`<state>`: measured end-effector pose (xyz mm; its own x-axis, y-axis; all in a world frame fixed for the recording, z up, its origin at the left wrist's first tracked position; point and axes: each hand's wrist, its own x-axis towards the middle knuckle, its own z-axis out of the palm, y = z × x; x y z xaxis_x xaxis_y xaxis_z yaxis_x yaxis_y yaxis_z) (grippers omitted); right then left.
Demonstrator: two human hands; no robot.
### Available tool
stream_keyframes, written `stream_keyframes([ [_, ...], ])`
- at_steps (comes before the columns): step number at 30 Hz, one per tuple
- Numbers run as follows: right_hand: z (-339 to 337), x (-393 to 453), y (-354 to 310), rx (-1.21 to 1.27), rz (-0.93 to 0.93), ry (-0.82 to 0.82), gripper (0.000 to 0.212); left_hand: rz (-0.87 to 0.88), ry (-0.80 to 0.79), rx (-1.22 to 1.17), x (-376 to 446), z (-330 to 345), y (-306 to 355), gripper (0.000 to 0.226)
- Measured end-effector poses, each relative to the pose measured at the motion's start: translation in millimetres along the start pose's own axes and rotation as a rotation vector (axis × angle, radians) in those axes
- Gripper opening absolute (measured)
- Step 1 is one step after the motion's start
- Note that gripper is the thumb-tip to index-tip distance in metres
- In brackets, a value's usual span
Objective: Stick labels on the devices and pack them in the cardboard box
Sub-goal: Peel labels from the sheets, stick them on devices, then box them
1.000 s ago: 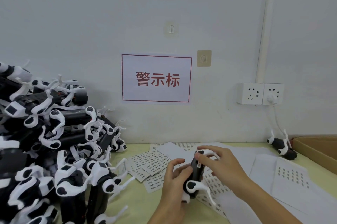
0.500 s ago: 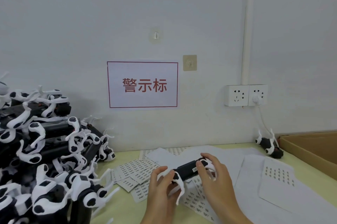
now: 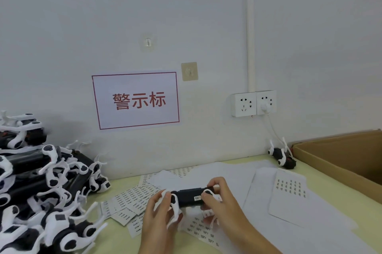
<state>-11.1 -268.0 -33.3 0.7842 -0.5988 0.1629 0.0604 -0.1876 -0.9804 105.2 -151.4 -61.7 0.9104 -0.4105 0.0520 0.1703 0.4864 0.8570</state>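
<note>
Device [image 3: 189, 197] in hand, held level just above the table [image 3: 322, 187], directly below the red-bordered wall sign [image 3: 135, 100]; black body, white fittings at both ends; a small white label [image 3: 197, 198] already sits on its front face, toward the right end.

Left hand [image 3: 159, 215]: grip curled round the left end of the device, fingers wrapped over the white fitting. Right hand [image 3: 222, 202]: grip pinches the right end, one fingertip lying right beside the label; whether it is pressing the label flat cannot be told.

Progress, as a judgement: this unit looks labelled or very nearly so; the step left for it is probably a last rub-down and then the transfer to the cardboard box [image 3: 341, 157], which stands well to the right of the sign, at the table's far right edge; its inside is hidden from this view, so the count packed cannot be told.

Left of the sign, a large pile of devices [image 3: 45, 187] is heaped on the table, seemingly awaiting labels; by that heap, the bulk of the work appears to remain. Label sheets [image 3: 128, 204] lie scattered under and around the hands, below the sign; one sheet with few labels left [image 3: 290, 188] lies lower right of it. A single device [image 3: 281, 156] lies by the box's near corner, below the wall sockets [image 3: 253, 103]; labelled or not, too small to tell.
</note>
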Motion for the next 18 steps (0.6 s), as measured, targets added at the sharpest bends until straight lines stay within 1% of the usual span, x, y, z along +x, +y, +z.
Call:
stream_keyframes([
  [2, -13.3, 1.9, -5.4, -0.039, 0.067, -0.14, 0.016, 0.025, -0.023, 0.051, -2.9, 1.0, 0.4, 0.01],
  [4, -27.9, 4.1, -11.6, -0.114, 0.11, -0.24, 0.024, 0.048, -0.038, 0.101, -5.1, 3.1, 0.6, 0.01],
  [5, -34.1, 5.0, -15.4, -0.114, 0.129, -0.281, 0.024, 0.062, -0.052, 0.135, -5.4, 5.2, 2.3, 0.011],
  [7, -45.9, 5.4, -20.2, -0.023, 0.161, -0.34, 0.021, 0.072, -0.074, 0.181, -2.3, 6.4, 3.2, 0.019],
  [8, -52.7, 4.5, -21.0, 0.04, 0.174, -0.354, 0.021, 0.04, -0.089, 0.161, -1.5, 6.3, 3.1, 0.022],
  [10, -68.8, 1.1, -20.2, 0.144, 0.185, -0.364, 0.029, -0.066, -0.131, 0.119, -4.2, 10.9, 4.9, 0.024],
  [11, -77.9, -1.1, -19.3, 0.187, 0.184, -0.354, 0.035, -0.085, -0.147, 0.132, -3.0, 12.6, 5.2, 0.028],
  [13, -98.9, -7.1, -16.8, 0.266, 0.207, -0.297, 0.052, -0.075, -0.172, 0.248, -0.5, 10.3, 1.7, 0.029],
  [15, -123.9, -12.1, -14.2, 0.337, 0.238, -0.223, 0.061, -0.049, -0.194, 0.407, -3.6, 6.2, -4.5, 0.03],
  [16, -137.7, -15.0, -13.6, 0.362, 0.253, -0.196, 0.06, -0.017, -0.227, 0.506, -7.4, -5.0, -13.3, 0.03],
  [17, -151.9, -18.1, -13.6, 0.373, 0.267, -0.174, 0.057, 0.013, -0.231, 0.528, -9.9, -2.0, -20.2, 0.027],
  [18, -165.9, -21.1, -13.8, 0.38, 0.279, -0.151, 0.05, 0.054, -0.231, 0.505, -12.3, 4.7, -25.8, 0.03],
])
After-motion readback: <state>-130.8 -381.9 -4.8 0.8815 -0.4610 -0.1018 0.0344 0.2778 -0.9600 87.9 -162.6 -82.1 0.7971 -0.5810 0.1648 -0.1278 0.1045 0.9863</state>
